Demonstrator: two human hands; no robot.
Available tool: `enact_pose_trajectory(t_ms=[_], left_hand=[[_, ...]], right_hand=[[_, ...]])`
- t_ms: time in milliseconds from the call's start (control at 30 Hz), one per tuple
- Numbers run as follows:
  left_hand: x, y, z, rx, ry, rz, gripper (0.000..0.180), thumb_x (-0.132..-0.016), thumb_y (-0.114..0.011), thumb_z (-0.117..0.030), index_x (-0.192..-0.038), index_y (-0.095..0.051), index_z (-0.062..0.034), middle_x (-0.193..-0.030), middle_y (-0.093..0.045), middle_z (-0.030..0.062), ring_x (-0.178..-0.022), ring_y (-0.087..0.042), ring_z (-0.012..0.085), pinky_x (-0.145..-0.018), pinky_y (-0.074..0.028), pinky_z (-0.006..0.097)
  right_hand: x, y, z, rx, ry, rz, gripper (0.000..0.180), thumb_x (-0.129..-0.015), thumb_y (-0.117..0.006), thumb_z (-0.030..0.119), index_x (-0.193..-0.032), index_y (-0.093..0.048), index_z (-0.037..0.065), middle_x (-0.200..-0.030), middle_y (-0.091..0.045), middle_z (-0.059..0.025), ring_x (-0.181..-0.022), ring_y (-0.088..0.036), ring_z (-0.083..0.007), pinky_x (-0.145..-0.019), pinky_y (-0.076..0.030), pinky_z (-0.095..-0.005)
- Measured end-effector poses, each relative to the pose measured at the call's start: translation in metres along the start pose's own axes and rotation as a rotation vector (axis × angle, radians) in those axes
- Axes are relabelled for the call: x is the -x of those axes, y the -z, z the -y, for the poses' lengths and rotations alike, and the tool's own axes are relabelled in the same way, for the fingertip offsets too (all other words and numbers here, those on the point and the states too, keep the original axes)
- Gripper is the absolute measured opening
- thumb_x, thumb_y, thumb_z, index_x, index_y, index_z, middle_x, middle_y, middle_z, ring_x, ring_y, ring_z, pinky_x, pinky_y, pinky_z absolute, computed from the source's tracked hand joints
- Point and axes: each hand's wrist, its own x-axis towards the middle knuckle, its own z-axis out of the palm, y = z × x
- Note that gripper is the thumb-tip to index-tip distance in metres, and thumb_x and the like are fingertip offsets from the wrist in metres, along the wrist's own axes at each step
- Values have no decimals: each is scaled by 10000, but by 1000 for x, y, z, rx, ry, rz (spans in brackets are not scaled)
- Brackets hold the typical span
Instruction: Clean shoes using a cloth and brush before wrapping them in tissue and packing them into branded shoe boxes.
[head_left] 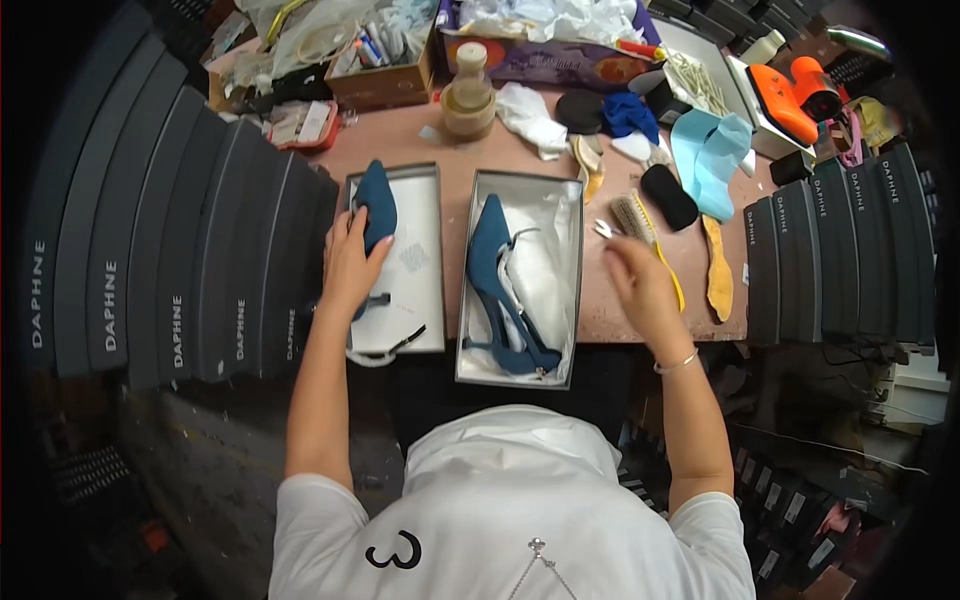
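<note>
My left hand is closed around a dark blue pointed heeled shoe, over the shallow grey box lid with a white inside. Its slim heel end shows beside my wrist; a pale strip with a black end lies at the lid's near edge. To the right, the matching blue heeled shoe rests on its side in a paper-lined grey shoebox. Past that box my right hand is curled above the table. A small pale forked tool is at its fingertips; what the fingers pinch is partly hidden.
Stacked grey shoeboxes flank the table. Right of my hand lie a yellow-handled brush, a black pad and a tan insole-shaped piece. Behind stand a glue bottle, a purple carton and an orange device.
</note>
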Motion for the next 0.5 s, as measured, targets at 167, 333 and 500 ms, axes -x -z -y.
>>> enact_pose_trajectory(t_ms=[167, 333, 500], left_hand=[[35, 25, -82, 785, 13, 13, 408, -855, -667, -103, -1223, -549, 28, -1150, -595, 163, -1081, -579, 240, -937, -467, 340], [82, -9, -113, 1398, 276, 125, 533, -913, -626, -156, -1357, -407, 39, -1267, -512, 132, -1186, -495, 209, -1022, -372, 311], [75, -8, -132, 1586, 361, 226, 717, -924, -622, -300, -1450, -227, -15, -1363, -397, 158, -1247, -418, 235, -998, -409, 363]], right_hand=[[22, -80, 37, 245, 61, 525, 325, -821, -668, 326, -888, -630, 10, -832, -646, -227, -778, -635, -405, -697, -512, -458], [21, -86, 43, 8, -53, 431, 289, -817, -670, 269, -873, -604, -6, -871, -629, -210, -792, -618, -401, -690, -492, -437], [19, -68, 69, -211, 146, 172, 232, -813, -677, 180, -880, -580, -20, -878, -594, -205, -801, -581, -386, -706, -472, -423]])
